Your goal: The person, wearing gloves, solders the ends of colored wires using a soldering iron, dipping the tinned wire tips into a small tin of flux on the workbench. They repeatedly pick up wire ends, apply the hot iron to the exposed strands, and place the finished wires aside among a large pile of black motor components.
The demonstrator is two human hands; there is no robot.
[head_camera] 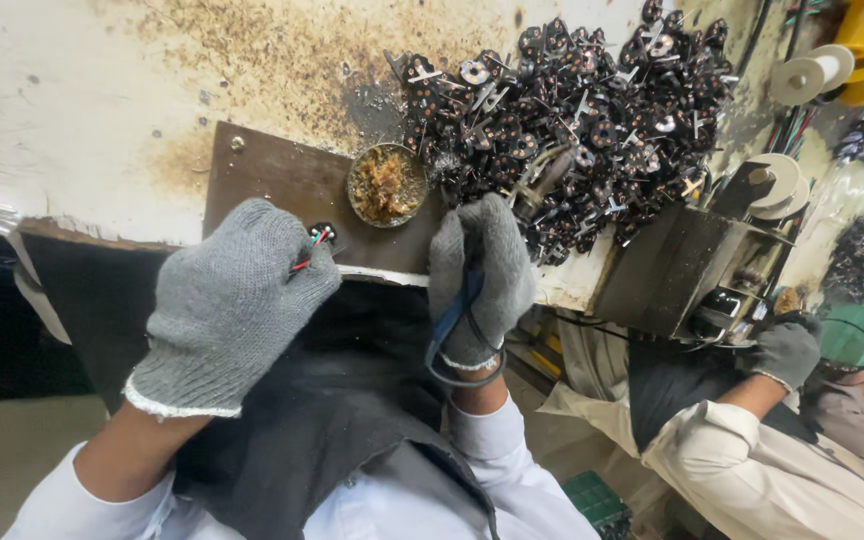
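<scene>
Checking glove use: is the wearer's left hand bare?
No, the left hand wears a grey knit glove and pinches a small part with coloured wires.

Both hands are gloved here: the left hand (pixel 227 305) wears a thick grey knitted work glove with a pale, whitish rolled cuff at the wrist. The right hand (pixel 479 275) has the same grey knit (its cuff edge looks frayed and lighter too). Below the gloves, bare forearms show, then light, whitish-blue shirt sleeves pushed up. Over the chest and lap there's a dark grey apron, creased and matte.
</scene>
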